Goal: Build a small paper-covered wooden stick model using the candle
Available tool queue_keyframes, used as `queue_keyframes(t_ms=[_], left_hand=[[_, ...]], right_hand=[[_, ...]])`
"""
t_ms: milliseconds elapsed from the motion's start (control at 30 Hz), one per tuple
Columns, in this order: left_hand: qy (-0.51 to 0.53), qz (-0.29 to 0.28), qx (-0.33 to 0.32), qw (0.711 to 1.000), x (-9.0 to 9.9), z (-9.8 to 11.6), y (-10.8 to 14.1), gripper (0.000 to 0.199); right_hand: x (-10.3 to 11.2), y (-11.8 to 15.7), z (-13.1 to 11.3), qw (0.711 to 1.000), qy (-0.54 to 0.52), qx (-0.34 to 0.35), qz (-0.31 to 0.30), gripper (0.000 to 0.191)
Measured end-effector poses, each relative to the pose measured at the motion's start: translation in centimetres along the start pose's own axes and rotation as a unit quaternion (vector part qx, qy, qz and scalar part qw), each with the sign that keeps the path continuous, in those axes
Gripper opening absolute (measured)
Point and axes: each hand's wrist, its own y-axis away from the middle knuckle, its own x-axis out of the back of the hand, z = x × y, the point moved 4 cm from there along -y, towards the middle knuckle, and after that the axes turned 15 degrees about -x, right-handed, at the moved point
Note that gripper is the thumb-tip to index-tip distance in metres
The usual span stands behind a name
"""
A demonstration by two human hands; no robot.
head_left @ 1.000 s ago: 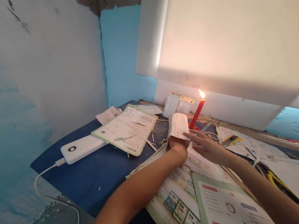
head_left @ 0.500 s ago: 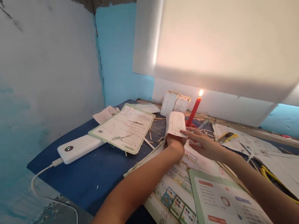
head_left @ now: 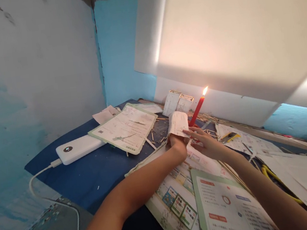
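A curved white paper-covered piece (head_left: 177, 122) stands near the middle of the table, its near side open and brown-edged. My left hand (head_left: 178, 142) reaches inside it, so the fingers are hidden. At its right lower edge, my right hand (head_left: 203, 141) touches the paper with fingertips, its fingers stretched and somewhat apart. Just behind that hand a lit red candle (head_left: 197, 111) leans to the right. Two small paper-covered boxes (head_left: 177, 102) stand behind the curved piece.
A white power bank (head_left: 80, 149) with a cable lies at the left beside a green-edged sheet (head_left: 127, 128). Printed sheets (head_left: 225, 204) cover the front. Thin sticks are scattered around the candle. A yellow cutter (head_left: 230, 137) and yellow-handled tool (head_left: 277, 181) lie right.
The whole view has shifted slightly, with things now a little higher and further left. The candle flame leans more to the right. Both hands keep nearly the same place at the paper piece.
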Motion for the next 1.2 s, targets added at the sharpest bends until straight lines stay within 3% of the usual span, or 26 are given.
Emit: queue_keyframes(t_ms=[267, 567, 1067, 1200], left_hand=[[-0.037, -0.01, -0.034, 0.999, 0.26, -0.11, -0.02, 0.052], [-0.033, -0.016, -0.013, 0.999, 0.29, -0.17, -0.33, 0.082], [-0.007, 0.016, -0.01, 1.0, 0.3, -0.11, -0.1, 0.082], [0.015, 0.036, 0.012, 0.999, 0.32, -0.21, -0.1, 0.071]], right_hand=[[0.02, -0.01, -0.02, 1.0, -0.003, -0.012, -0.016, 0.056], [0.18, -0.06, -0.22, 1.0, -0.009, 0.003, -0.007, 0.057], [-0.05, -0.04, -0.17, 0.999, -0.027, -0.011, -0.024, 0.053], [-0.1, -0.01, 0.01, 1.0, -0.015, -0.005, -0.016, 0.054]])
